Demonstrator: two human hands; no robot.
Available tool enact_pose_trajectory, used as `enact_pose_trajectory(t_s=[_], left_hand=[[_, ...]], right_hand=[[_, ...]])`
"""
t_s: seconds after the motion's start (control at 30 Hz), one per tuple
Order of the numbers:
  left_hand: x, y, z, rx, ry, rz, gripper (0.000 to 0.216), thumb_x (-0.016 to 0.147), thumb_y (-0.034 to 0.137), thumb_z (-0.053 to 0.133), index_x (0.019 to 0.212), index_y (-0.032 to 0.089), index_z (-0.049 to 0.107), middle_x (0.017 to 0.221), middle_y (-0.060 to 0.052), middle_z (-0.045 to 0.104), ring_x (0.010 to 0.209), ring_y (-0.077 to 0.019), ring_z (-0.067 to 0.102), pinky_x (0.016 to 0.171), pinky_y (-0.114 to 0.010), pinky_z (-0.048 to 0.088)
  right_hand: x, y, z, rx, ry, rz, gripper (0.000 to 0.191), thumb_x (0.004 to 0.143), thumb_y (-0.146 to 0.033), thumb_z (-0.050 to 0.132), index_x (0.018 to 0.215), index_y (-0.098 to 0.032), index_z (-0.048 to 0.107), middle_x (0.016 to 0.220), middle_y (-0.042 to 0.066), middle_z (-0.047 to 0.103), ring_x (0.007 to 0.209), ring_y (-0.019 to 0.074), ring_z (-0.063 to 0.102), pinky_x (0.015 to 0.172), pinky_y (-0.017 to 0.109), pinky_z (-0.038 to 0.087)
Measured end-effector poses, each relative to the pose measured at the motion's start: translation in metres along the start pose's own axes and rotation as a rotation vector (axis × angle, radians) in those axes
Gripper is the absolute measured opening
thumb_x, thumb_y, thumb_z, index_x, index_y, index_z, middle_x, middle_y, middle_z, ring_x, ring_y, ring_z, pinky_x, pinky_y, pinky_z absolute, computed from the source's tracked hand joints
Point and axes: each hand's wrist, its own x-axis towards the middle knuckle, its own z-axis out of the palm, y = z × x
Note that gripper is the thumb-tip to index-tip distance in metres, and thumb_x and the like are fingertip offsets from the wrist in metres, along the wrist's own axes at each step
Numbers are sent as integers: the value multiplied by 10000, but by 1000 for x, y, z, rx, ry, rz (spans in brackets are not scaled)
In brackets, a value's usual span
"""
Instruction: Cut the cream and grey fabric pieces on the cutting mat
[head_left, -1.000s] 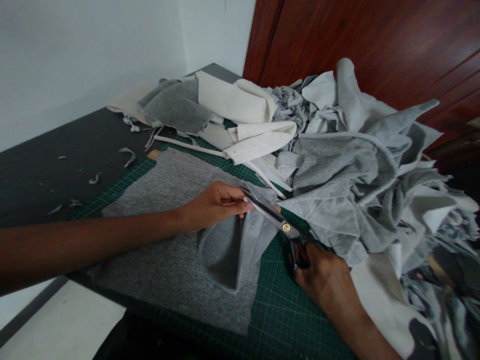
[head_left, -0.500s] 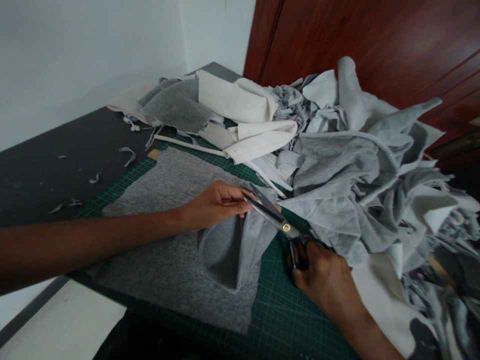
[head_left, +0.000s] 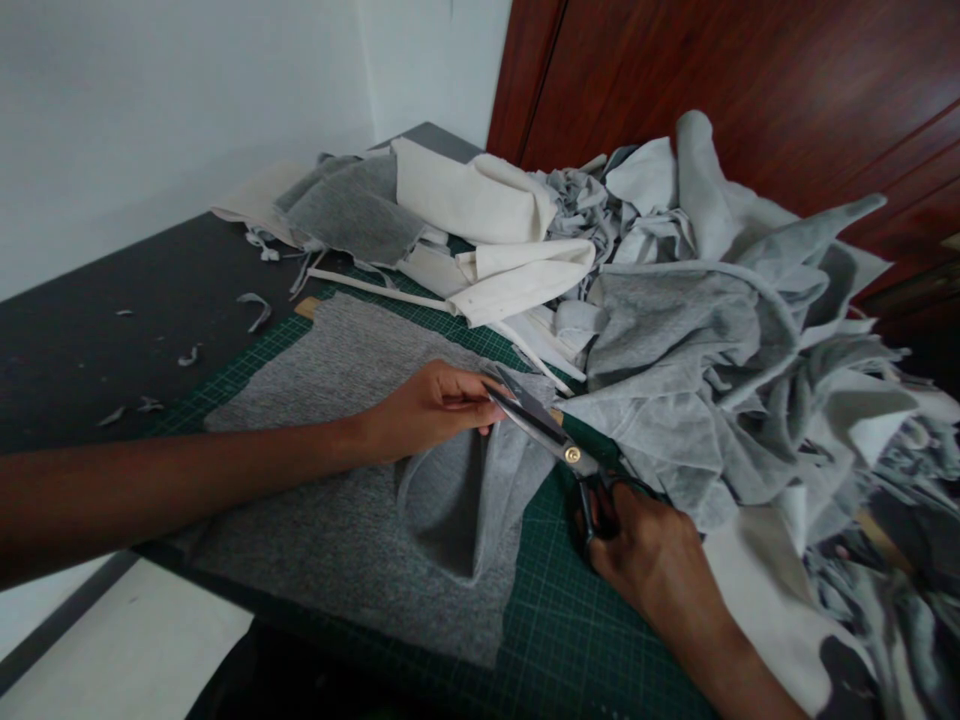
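Note:
A piece of heathered grey fabric lies over a green cutting mat, with part of it folded up in a loop near the middle. My left hand pinches that fabric at the raised fold, thumb and fingers pressed together. In my right hand are black-handled scissors with a brass-coloured pivot. Their blades are parted slightly and point up and left, the tips right beside my left fingertips. Whether fabric lies between the blades is hard to make out.
Grey and white fabric scraps are heaped along the right and back. A folded cream piece lies behind the mat. Small offcuts dot the dark tabletop at left. A white wall and a reddish wooden panel stand behind.

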Motion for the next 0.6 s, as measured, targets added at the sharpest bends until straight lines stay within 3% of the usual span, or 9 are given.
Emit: enact_pose_trajectory(t_s=[0.23,0.6], left_hand=[[0,2,1,24,13,-40,221,828,209,645,624,124,640,669,3,643,625,-81,568,593,-174,447],[-2,7,3,48,21,-66,236,845,271,611,650,139,623,597,39,555,571,-70,502,552,-174,406]], right_hand=[[-2,3,1,9,-3,-13,104,724,-165,431,654,-242,435,459,-19,513,373,144,528,431,265,312],[1,4,6,-3,-12,29,178,823,-231,420,654,-231,474,491,6,550,399,159,551,443,274,342]])
